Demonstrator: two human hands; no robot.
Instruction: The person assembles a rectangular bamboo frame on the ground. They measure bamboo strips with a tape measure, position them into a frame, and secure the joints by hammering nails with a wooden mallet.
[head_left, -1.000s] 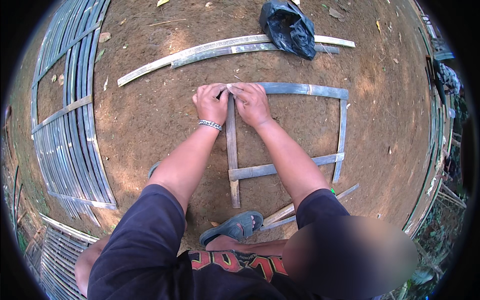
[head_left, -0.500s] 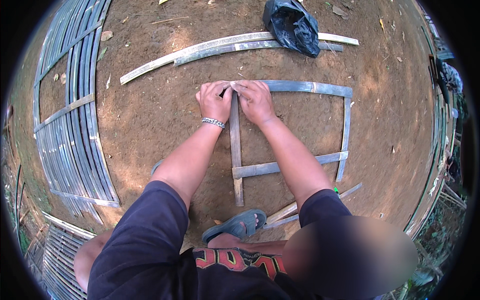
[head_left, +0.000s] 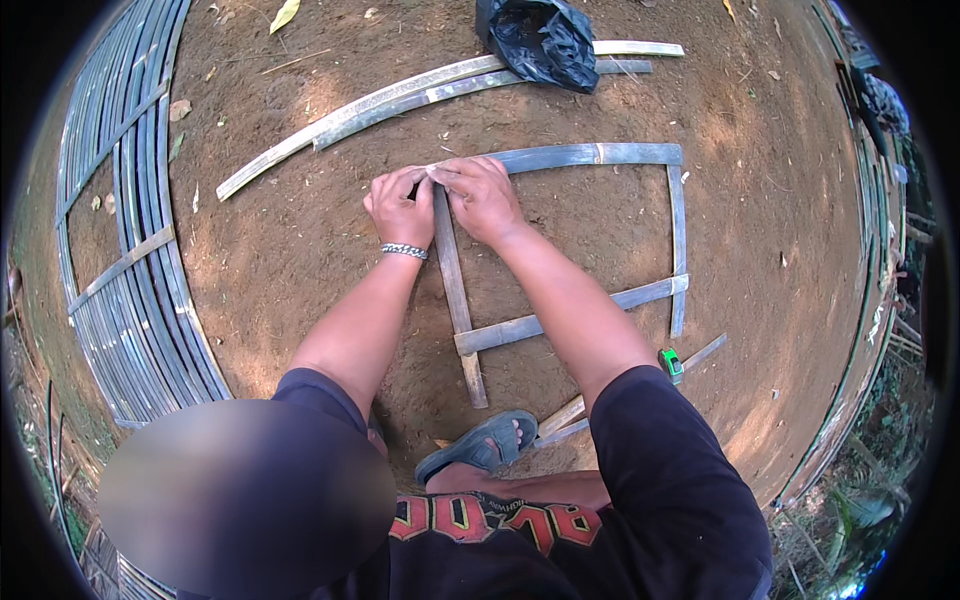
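On the bare soil in front of me lies a rectangular frame of flat bamboo slats: a top slat, a left slat, a right slat and a lower crosspiece. My left hand is closed at the upper left corner, thumb and fingers pinching where the top and left slats meet. My right hand grips the top slat at that same corner, its thumb touching near the left one. The joint itself is hidden under my fingers. Both lower slat ends stick out past the crosspiece.
Beyond the frame lie two long bamboo strips with a black plastic bag over them. A finished-looking bamboo slat panel is at left. A green tape measure sits near my right elbow, by loose strips and my sandalled foot.
My view has shifted, so the frame and hands appear further left and the tape measure shows more fully. Both hands keep their hold at the same corner.
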